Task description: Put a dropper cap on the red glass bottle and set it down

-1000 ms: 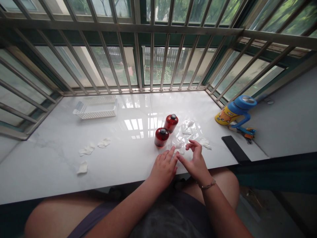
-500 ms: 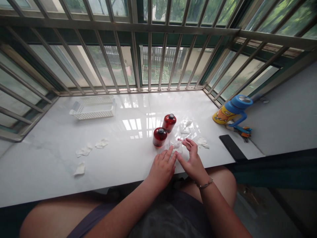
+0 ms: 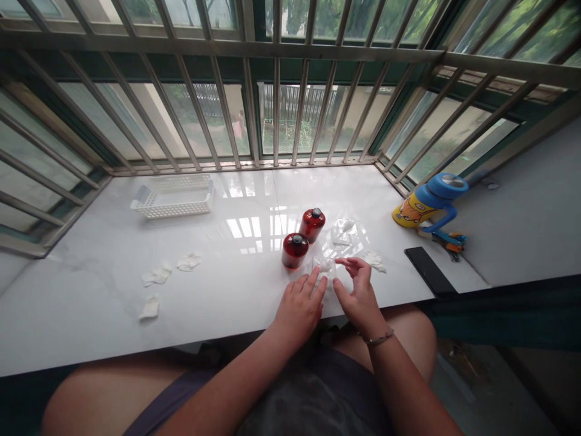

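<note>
In front of me on the white marbled counter [image 3: 218,284] lies a small clear plastic packet [image 3: 325,266] with something white in it. My left hand [image 3: 302,300] rests at its near left side, fingers stretched and fingertips at its edge. On the right, my right hand [image 3: 358,290] has its fingers apart, thumb and forefinger spread beside the packet; nothing shows between them. Two dark red bottles with black caps stand just beyond, the nearer bottle [image 3: 295,251] and the farther bottle [image 3: 312,225]. A second clear packet [image 3: 344,231] with white content lies behind my right hand.
Crumpled white tissue pieces lie at left [image 3: 157,275] and a tissue [image 3: 375,261] at right. A white basket [image 3: 177,209] stands at the back left. To the right are a black phone [image 3: 430,271], a blue-yellow water bottle [image 3: 426,200] and keys [image 3: 449,242]. Metal bars [image 3: 276,115] close the back.
My right hand has shifted slightly right, away from my left, widening the gap between the thumb and my left fingers. The left hand stays by the packet. The view has shifted slightly.
</note>
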### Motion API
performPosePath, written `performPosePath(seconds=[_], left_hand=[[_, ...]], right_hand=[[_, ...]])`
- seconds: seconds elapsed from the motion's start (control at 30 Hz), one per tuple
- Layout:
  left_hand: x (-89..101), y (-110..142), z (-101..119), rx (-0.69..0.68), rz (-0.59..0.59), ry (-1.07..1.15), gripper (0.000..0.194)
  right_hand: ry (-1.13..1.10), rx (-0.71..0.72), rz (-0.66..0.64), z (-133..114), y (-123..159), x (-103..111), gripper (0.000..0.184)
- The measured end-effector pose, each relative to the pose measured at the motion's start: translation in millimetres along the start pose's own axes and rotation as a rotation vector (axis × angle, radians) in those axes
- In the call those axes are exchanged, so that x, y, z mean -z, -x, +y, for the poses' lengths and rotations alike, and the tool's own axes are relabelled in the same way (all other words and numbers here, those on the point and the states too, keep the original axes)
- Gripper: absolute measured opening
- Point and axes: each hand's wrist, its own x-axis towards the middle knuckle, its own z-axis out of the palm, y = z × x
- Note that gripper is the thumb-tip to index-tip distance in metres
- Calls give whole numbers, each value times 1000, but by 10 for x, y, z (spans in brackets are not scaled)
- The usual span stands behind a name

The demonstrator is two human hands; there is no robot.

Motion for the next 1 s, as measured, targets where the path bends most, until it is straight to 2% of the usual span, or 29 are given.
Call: performPosePath(seconds=[0.1,0.27,0.37,0.47,0.57,0.63,0.73,0.83,1.0], left_hand=[[1,0,5,1,10,-1,60],[18,-6,5,-2,3,9,60],[10,-1,-6,-4,-1,7,61],[-9,10,-15,-10,6,2,63],[-14,22,-5,-5,6,2,65],[-7,29,9,2,2,6,67],[9,37,28,6,-3,25,71],[32,33,27,4,-2,41,78],[141,85,-47,-47,63,85,77]], right_hand=[[-12,-32,-66,6,-2,-15,57],[2,-62,42,-26,-47,-51,57],[102,-31,80,-16,-120,103,45],[418,-76,249,197,-236,543,40],[717,-182,344,672,-376,1226,46],[855,-272,318,1048,-465,1708,48],[880,-454,164,1500,-557,2267,64],[819,-540,126,1723,-589,2517,76],[720,-533,72,1815,-582,2519,90]])
